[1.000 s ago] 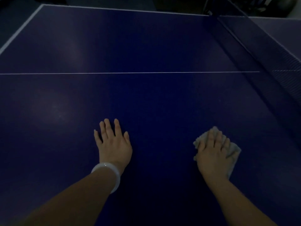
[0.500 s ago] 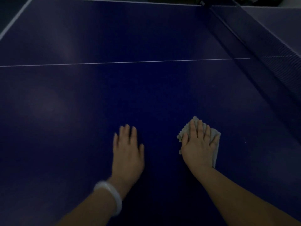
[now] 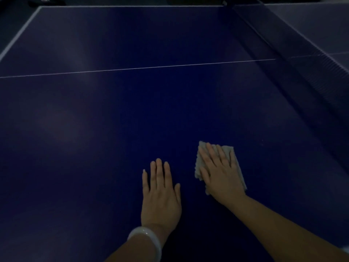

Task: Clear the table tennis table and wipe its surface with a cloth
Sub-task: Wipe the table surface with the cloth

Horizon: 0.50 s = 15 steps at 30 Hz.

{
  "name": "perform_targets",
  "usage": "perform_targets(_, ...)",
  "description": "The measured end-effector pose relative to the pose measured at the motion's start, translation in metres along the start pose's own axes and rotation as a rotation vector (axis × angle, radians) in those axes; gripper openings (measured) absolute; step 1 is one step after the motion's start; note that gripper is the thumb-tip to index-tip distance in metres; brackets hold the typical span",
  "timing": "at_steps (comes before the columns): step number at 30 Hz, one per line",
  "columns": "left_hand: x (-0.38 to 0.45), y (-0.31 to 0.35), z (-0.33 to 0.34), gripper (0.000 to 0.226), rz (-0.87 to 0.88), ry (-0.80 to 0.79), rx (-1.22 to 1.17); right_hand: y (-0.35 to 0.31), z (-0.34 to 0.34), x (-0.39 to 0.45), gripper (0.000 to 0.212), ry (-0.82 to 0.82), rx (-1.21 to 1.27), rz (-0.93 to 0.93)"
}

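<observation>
Only the head camera here, and the lighting was really dim, so the stuff past the far edge of the table tennis table (image 3: pixel 132 110) was just dark shapes I couldn't identify. Both forearms were cut off by the bottom of the frame, and most of the cloth (image 3: pixel 203 163) was hidden under the right hand (image 3: pixel 221 174), with only its pale edges poking out around the fingers and palm. That hand lay flat on the cloth with fingers straight and slightly spread, pressing it onto the blue surface, not curled round it. The left hand (image 3: pixel 160 195) was just beside it, palm down on the bare table, fingers straight and close together, holding nothing; a white bangle (image 3: pixel 147 237) sat on that wrist. Cloth was near the person's side, right of the middle. Edge-wise, the white border line ran along the far and left sides, and a thin white centre line (image 3: pixel 141 68) crossed well beyond the hands. Lots of open blue surface ahead and to the left. The net (image 3: pixel 294 59) ran diagonally along the right side, well apart from the cloth.
</observation>
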<state>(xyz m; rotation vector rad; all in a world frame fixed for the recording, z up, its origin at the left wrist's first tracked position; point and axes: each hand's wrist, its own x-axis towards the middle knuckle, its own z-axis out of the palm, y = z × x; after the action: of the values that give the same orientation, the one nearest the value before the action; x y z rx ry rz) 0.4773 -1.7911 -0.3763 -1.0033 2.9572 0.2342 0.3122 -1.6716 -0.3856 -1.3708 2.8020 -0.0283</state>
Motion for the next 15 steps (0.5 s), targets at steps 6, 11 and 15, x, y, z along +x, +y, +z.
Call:
perform_targets(6, -0.001, 0.001, 0.002, 0.065, -0.014, -0.001, 0.006, 0.08, -0.014, -0.028, 0.069, -0.034, 0.091, 0.647)
perform_targets(11, -0.002, 0.001, 0.004, 0.063, -0.012, 0.011, 0.004, -0.019, -0.011, -0.044, 0.074, 0.046, 0.192, 0.358)
perform_targets(15, -0.003, 0.0, 0.004, 0.063, -0.006, 0.039, 0.001, -0.026, -0.003, -0.097, 0.086, 0.033, 0.024, -0.157)
